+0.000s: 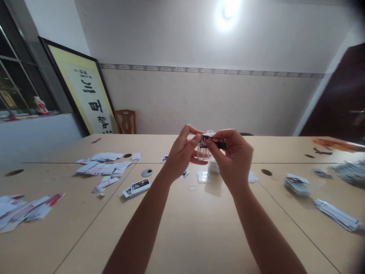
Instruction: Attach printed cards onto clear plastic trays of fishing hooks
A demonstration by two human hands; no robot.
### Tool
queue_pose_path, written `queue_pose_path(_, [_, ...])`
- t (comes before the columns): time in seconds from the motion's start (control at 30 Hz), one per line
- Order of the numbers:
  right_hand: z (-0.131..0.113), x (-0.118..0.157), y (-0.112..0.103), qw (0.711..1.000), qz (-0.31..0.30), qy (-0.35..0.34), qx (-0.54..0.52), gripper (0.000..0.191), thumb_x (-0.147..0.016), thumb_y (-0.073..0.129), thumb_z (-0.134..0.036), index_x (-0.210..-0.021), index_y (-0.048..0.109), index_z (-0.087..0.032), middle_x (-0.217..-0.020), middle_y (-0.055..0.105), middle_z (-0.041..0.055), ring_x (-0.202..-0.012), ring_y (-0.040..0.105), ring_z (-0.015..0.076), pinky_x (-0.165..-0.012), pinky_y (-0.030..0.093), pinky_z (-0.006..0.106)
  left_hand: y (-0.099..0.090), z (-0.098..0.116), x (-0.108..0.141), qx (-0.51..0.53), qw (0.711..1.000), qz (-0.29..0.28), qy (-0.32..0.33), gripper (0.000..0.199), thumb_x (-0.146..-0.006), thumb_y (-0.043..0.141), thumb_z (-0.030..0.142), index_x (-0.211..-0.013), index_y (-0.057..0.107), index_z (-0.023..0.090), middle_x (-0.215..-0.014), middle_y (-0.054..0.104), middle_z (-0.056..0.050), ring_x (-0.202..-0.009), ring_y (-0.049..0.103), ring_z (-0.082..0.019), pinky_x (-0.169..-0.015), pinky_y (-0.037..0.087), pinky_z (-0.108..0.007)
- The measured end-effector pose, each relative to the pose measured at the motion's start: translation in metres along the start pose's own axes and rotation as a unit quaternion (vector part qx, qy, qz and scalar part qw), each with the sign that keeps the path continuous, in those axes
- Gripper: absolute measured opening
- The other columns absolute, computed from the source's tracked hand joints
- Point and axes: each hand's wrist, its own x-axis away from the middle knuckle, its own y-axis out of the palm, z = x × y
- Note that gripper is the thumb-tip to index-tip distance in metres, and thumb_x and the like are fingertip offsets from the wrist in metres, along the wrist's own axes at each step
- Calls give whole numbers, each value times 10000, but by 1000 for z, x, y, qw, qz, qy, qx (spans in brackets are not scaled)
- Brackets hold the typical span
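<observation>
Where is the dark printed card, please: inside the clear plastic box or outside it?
Outside, at least partly: the right hand pinches the dark printed card in front of the clear plastic box.

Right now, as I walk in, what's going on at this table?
A person holds a clear plastic container above the table with the left hand, while the right hand pinches a small dark printed card in front of it. Whether card and container touch is hard to tell. White paper pieces lie in piles over to the left.
</observation>
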Motion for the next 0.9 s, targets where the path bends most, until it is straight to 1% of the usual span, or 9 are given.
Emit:
queue_pose_path(0.17, [1, 0, -1, 1000, -5, -1, -6, 130, -738, 752, -182, -796, 639, -212, -743, 668, -20, -650, 636, 124, -603, 521, 277, 0, 0, 0, -8, 1000, -8, -3, 314, -913, 621, 459, -1015, 442, 222, -883, 660, 9, -690, 729, -157, -587, 649, -284])
queue_pose_path(0.53, [0, -1, -2, 1000, -12, 4, -15, 136, -734, 753, -170, -798, 640, -209, -731, 664, -23, -638, 630, 120, -595, 523, 274, -2, -2, -1, -5, 1000, -13, 4, 308, -901, 642, 430, -1011, 442, 223, -863, 668, 15, -645, 713, -133, -574, 647, -270])
queue_pose_path(0.9, [-1, -1, -2, 1000, -15, 3, 1, 129, -745, 746, -186, -807, 635, -211, -737, 664, -20, -642, 635, 122, -602, 538, 275, -1, -1, 0, -21, 1000, -6, 4, 295, -916, 628, 429, -1019, 446, 221, -868, 678, 7, -695, 735, -163, -580, 652, -282])
